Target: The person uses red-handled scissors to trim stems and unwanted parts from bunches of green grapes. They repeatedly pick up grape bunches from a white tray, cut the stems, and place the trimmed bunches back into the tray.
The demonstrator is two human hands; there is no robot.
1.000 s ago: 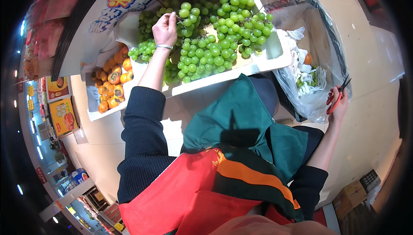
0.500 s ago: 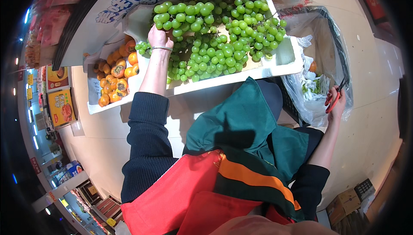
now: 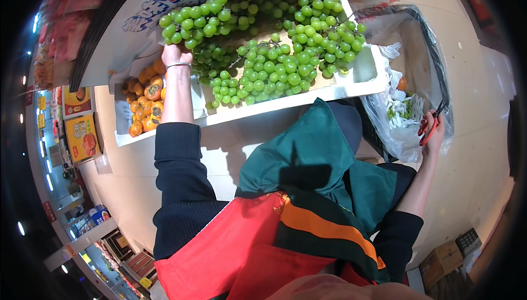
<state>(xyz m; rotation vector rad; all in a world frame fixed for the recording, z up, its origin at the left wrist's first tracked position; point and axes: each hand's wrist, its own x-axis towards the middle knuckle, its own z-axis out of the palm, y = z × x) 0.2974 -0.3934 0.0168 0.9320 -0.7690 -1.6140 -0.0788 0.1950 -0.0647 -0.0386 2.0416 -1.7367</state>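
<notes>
My left hand (image 3: pixel 177 54), with a thin band at its wrist, is closed beneath a bunch of green grapes (image 3: pixel 192 23); the bunch hides most of its fingers. That bunch sits over the left end of a white foam box (image 3: pixel 285 98), above the other bunches in it. More green grapes (image 3: pixel 274 72) lie across the box, some on a brown cardboard liner. Off to the right, my right hand (image 3: pixel 436 137) grips red-handled scissors (image 3: pixel 428 130), dark blades pointing up and away, beside a bag-lined bin.
Orange persimmons (image 3: pixel 144 102) fill a white tray left of the grapes. The bin (image 3: pixel 433 58), lined with clear plastic, holds white foam netting (image 3: pixel 409 108) and scraps. Lit shelves (image 3: pixel 52 157) stand far left; a cardboard box (image 3: pixel 439 259) is at lower right.
My left hand has moved left with the bunch of grapes, uncovering more of the box's left part. My right hand stays nearly in place with the scissors.
</notes>
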